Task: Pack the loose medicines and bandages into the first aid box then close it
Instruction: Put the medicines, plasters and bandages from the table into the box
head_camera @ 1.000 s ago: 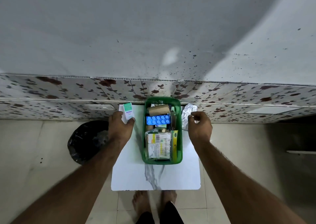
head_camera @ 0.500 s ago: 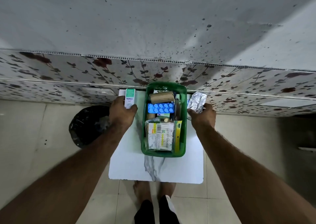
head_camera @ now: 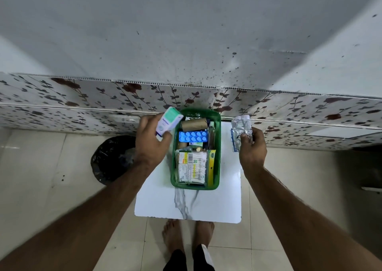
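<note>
Green plastic first aid box (head_camera: 217, 144): open at the far edge of the white marbled tabletop (head_camera: 187, 206), nearly full, so new items must go on top.
Left hand (head_camera: 149, 144): fingers clamped on a white-and-teal medicine carton (head_camera: 168, 122), tilted over the box's far left corner, likely for dropping in.
Right hand (head_camera: 252, 148): fingers pinched on a crinkled silver foil blister strip (head_camera: 240, 129), raised beyond the right edge.
Hidden: no lid visible; carton print blurred.
</note>
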